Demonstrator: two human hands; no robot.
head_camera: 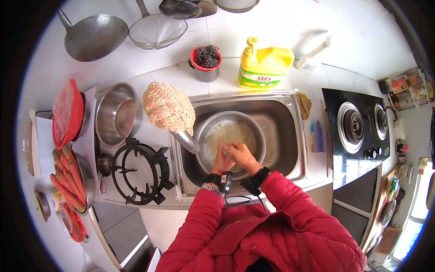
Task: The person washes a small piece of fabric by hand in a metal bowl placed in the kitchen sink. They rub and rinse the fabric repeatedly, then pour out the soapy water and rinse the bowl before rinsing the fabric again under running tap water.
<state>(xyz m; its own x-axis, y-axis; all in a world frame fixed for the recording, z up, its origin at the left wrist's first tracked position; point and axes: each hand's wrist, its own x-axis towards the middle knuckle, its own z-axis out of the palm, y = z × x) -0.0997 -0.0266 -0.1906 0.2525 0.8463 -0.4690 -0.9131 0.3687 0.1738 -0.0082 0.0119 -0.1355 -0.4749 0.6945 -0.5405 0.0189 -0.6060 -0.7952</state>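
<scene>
A round metal basin (261, 136) with cloudy, sudsy water stands in the stainless steel sink (282, 129). Over the basin's near half, my left hand (222, 160) and my right hand (241, 154) meet. Between them is a small, pale or see-through thing; what it is cannot be told. The right fingers are bent over it, and the left palm lies against it from the left. Both wrists wear dark straps with small devices and cables. A faucet (185, 141) wrapped in a pink and cream knitted cloth (168, 107) reaches over the basin's left rim.
Behind the sink stand a yellow detergent jug (266, 66) and a cup with scouring wool (206, 57). Left are a black burner grate (154, 170), a steel bowl (105, 112) and carrots (69, 180). Right are a scrubbing brush (318, 136) and a black gas hob (367, 102).
</scene>
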